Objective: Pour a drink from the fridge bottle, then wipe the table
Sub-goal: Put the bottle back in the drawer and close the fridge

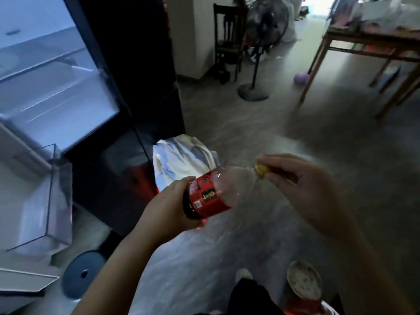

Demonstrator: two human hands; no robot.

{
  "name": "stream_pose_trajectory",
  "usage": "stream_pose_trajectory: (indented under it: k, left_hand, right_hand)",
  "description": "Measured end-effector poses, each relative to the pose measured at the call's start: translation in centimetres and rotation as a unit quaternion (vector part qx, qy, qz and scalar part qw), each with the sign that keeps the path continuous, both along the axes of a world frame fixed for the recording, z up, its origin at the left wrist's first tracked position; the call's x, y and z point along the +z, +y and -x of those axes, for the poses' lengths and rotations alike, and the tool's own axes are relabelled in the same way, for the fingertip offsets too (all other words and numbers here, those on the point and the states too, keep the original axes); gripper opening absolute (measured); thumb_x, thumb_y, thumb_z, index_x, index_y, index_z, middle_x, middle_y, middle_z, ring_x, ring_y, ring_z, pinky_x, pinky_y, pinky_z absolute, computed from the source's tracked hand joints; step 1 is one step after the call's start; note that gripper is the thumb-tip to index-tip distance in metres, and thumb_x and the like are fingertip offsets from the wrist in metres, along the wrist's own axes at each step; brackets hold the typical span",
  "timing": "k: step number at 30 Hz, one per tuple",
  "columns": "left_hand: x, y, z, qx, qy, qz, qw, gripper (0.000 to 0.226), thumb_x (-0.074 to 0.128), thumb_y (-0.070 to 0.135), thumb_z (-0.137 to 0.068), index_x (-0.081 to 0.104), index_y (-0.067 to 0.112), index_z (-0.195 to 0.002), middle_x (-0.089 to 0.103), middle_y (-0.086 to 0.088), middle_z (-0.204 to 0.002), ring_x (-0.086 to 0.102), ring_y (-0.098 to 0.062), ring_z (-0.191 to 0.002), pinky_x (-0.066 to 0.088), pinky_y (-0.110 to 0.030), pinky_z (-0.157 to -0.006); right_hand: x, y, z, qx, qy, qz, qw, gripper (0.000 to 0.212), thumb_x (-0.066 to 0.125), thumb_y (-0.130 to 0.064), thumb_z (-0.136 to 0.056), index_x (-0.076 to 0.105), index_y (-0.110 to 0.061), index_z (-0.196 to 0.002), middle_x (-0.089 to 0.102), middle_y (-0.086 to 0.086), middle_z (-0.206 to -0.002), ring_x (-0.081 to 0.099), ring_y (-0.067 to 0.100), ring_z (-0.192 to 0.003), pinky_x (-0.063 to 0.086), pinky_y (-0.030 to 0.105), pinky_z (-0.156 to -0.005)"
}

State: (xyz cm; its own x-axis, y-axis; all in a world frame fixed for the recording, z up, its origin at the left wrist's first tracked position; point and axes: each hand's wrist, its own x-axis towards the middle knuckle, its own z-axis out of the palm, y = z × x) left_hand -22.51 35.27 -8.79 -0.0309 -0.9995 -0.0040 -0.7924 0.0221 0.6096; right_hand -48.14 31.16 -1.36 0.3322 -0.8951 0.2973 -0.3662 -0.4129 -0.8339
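At the bottle's neck, the right hand (302,178) pinches the yellow cap (261,170) between thumb and fingertips; whether the cap is loosened cannot be told. The left hand (168,203) wraps the lower body of the bottle (227,185), fingers curled round it at the bottom edge of the red label. The bottle is held in mid-air over the floor, lying well over toward horizontal, cap end up and to the right. Dark liquid shows only near the base, by the left palm; the clear shoulder looks empty. Judgement: a light load with a thin plastic wall that will dent under a hard squeeze, and likely cold and damp from the fridge, so possibly slippery. The best hold is where the left hand sits, on the labelled band, firm but not crushing; the cap needs only a fingertip twist. Tilted this far, the bottle should come upright before the cap comes off, since a fizzy drink could foam. The open fridge (56,76) stands at left, shelves lit. A heap of pale cloth (181,155) lies on the floor just beyond the bottle. The wooden table (372,42) is well apart at upper right, with a standing fan (256,64) and a dark chair (227,42) near the wall. No cup is in view; pouring is not yet begun.
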Motion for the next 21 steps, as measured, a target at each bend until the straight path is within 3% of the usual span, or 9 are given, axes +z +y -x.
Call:
stream_pose_trajectory:
  k: [8, 11, 17, 21]
  left_hand:
    - [-0.1, -4.2, -2.5, 0.118, -0.036, 0.018, 0.992, 0.09, 0.086, 0.038, -0.049, 0.043, 0.037, -0.128, 0.05, 0.022, -0.111, 0.052, -0.004, -0.102, 0.044, -0.021, -0.08]
    - [-0.2, -6.2, -2.7, 0.169, -0.048, 0.019, 0.984, 0.096, 0.085, 0.044, -0.05, 0.039, 0.035, -0.134, 0.052, 0.016, -0.123, 0.052, -0.007, -0.11, 0.044, -0.024, -0.087]
    - [-0.3, -9.1, -3.2, 0.266, -0.069, 0.026, 0.961, 0.097, 0.082, 0.045, -0.053, 0.036, 0.034, -0.138, 0.052, 0.015, -0.126, 0.05, -0.008, -0.115, 0.035, -0.017, -0.089]
    - [-0.4, -9.4, -4.6, 0.328, -0.063, 0.018, 0.942, 0.097, 0.073, 0.057, -0.053, 0.036, 0.031, -0.139, 0.051, 0.013, -0.129, 0.049, -0.01, -0.117, 0.039, -0.024, -0.092]
  right_hand:
    - [-0.1, -10.6, -4.1, 0.111, 0.028, -0.001, 0.993, 0.036, 0.067, 0.001, -0.082, 0.067, -0.023, -0.11, 0.064, -0.018, -0.108, 0.059, -0.012, -0.099, 0.039, 0.0, -0.08]
    - [0.7, -14.9, -5.3, 0.162, 0.039, -0.003, 0.986, 0.037, 0.066, -0.001, -0.083, 0.066, -0.026, -0.11, 0.064, -0.023, -0.105, 0.059, -0.015, -0.096, 0.039, -0.001, -0.079]
    - [0.4, -21.6, -8.8, 0.227, 0.045, -0.029, 0.972, 0.033, 0.065, -0.011, -0.086, 0.066, -0.028, -0.114, 0.066, -0.022, -0.101, 0.06, -0.014, -0.094, 0.041, -0.001, -0.075]
    - [-0.6, -24.0, -13.1, 0.251, 0.042, -0.027, 0.967, 0.025, 0.066, -0.022, -0.085, 0.068, -0.027, -0.109, 0.069, -0.016, -0.097, 0.064, -0.007, -0.088, 0.046, 0.004, -0.074]
